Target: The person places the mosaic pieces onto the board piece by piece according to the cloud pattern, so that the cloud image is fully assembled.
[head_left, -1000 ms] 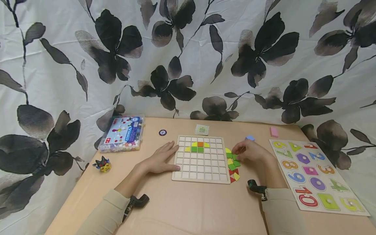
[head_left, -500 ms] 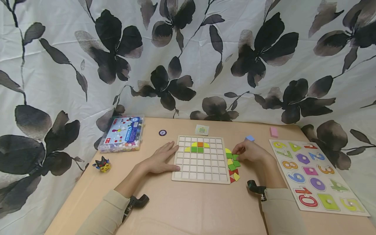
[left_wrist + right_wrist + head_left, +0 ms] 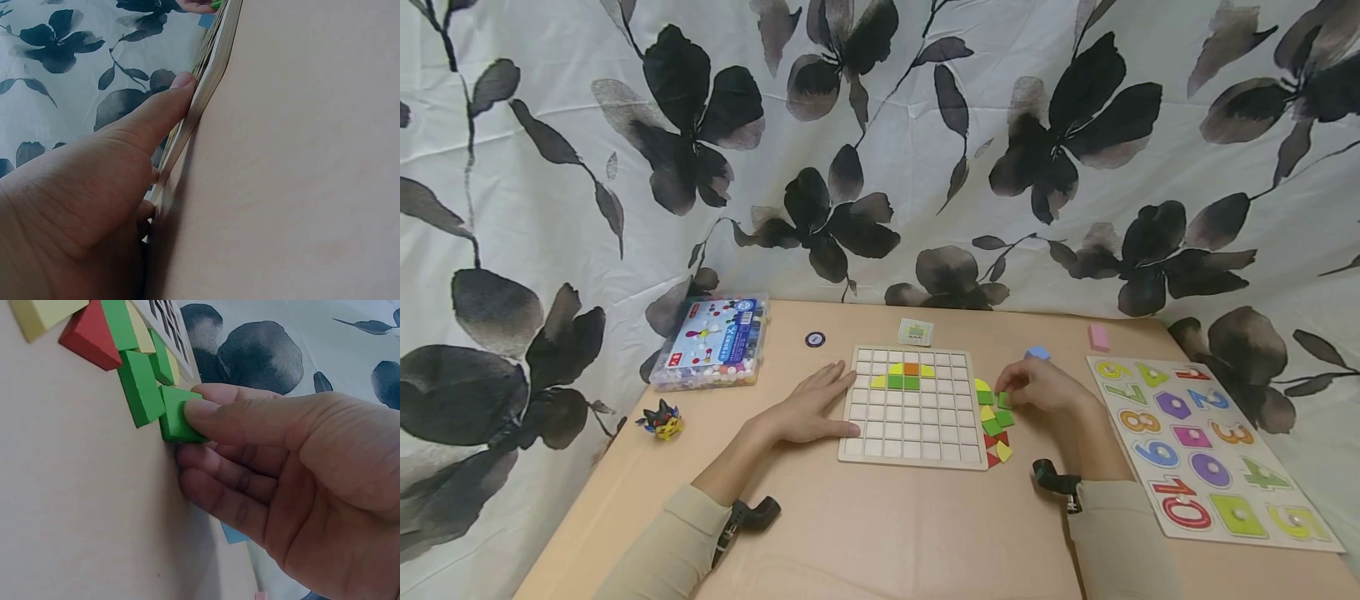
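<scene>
A pale wooden grid board lies in the middle of the table, with yellow, orange and green pieces set in its upper cells. My left hand rests against the board's left edge, fingers extended; in the left wrist view the thumb touches the rim. To the right of the board, my right hand pinches a green square block between thumb and fingers. That block is close beside other green blocks. Red and yellow pieces lie at the near end of this pile.
A small picture card lies behind the board. At the left are a clear box, a small figurine and a round token. A number puzzle board, a blue piece and a pink block lie right.
My right hand has shifted slightly to the right, and the green block in its fingers has moved away from the yellow and green pieces beside the board. The left hand has stayed in place.
</scene>
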{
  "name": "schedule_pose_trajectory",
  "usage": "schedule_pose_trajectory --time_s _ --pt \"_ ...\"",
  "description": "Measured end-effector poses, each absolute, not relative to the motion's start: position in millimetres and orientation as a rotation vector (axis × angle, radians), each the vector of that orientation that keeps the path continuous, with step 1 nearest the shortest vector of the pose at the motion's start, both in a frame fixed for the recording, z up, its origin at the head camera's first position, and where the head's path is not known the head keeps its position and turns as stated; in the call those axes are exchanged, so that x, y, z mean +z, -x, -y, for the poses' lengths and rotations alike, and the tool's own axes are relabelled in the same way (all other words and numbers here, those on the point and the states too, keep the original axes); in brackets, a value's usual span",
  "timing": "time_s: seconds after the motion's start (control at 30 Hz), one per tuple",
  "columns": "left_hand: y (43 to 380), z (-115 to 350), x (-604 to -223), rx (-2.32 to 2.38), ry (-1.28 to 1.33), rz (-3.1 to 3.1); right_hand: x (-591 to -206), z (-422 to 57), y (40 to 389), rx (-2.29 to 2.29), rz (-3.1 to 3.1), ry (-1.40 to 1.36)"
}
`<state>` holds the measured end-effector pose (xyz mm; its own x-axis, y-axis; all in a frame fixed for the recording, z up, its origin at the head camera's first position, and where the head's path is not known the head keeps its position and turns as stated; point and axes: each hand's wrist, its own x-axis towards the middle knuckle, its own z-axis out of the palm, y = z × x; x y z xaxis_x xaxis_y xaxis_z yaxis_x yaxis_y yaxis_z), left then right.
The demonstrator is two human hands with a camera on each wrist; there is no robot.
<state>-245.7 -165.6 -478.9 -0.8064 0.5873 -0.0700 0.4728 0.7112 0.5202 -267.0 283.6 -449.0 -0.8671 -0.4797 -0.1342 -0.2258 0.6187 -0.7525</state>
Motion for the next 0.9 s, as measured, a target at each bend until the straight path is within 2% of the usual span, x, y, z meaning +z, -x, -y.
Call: schedule_pose_trajectory --time_s 0.4,0.63,0.9 --pt "245 165 -478 0.731 -0.846 -2.688 -443 -280 266 -1.217 -2.663 0.457" --pt "246 166 -479 0.727 -0.845 -2.691 -443 -264 267 -1.250 -2.726 0.522" --pt "246 166 -479 0.733 -0.847 -2.691 -441 -247 263 -1.312 -2.726 0.388"
